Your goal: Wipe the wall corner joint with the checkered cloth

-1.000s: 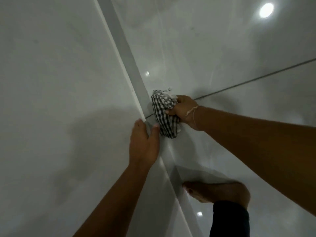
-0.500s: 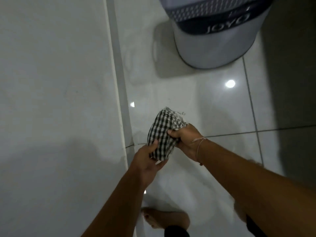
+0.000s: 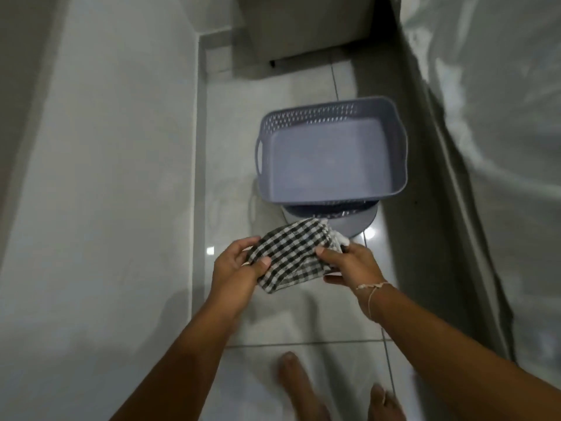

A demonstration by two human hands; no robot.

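A black-and-white checkered cloth (image 3: 291, 253) is stretched between both hands above the tiled floor. My left hand (image 3: 235, 268) pinches its left end, thumb on top. Its right end is gripped by my right hand (image 3: 349, 264), which wears a thin string bracelet at the wrist. The joint between wall and floor (image 3: 198, 189) runs as a grey strip up the left of the view, well to the left of the cloth. The cloth touches neither wall nor floor.
A grey-blue perforated plastic basket (image 3: 400, 141) sits on a round base just beyond the cloth. A white wall (image 3: 100, 177) fills the left; a grey draped surface (image 3: 485, 147) the right. A cabinet (image 3: 303, 28) stands at the far end. My bare feet (image 3: 297, 387) are at the bottom.
The cloth has come away from the wall joint and is now held out between both hands. My left hand left the wall and took the cloth. The view has tilted up, showing the basket.
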